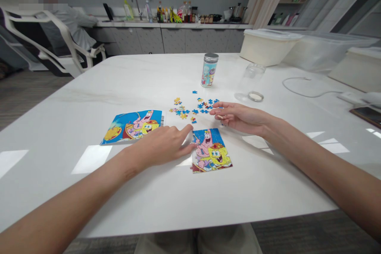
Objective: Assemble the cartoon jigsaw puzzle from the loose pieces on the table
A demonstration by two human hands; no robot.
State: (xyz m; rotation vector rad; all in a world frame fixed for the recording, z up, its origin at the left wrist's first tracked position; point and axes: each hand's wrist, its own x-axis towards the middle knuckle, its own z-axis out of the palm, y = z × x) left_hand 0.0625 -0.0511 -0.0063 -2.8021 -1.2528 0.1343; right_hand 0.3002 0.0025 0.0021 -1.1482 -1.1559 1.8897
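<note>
A partly joined jigsaw puzzle (212, 151) with a pink starfish and a yellow sponge character lies flat in front of me. My left hand (163, 143) rests at its left edge, thumb and index finger apart, their tips touching the edge. Beyond the puzzle, several loose blue and yellow puzzle pieces (186, 111) are scattered. Over their right side hovers my right hand (239, 117), fingers loosely curled around what looks like a small puzzle piece (220, 116), pale side showing. A picture sheet (131, 126) with the same cartoon lies left, partly behind my left hand.
A printed tin-lidded can (209, 70) stands behind the pieces. Right of it are a clear jar (252, 79) and a round lid (255, 96). Storage boxes (269, 47), a white cable (309, 95) and a phone (367, 115) line the right. A person sits in a chair (56, 35) far left.
</note>
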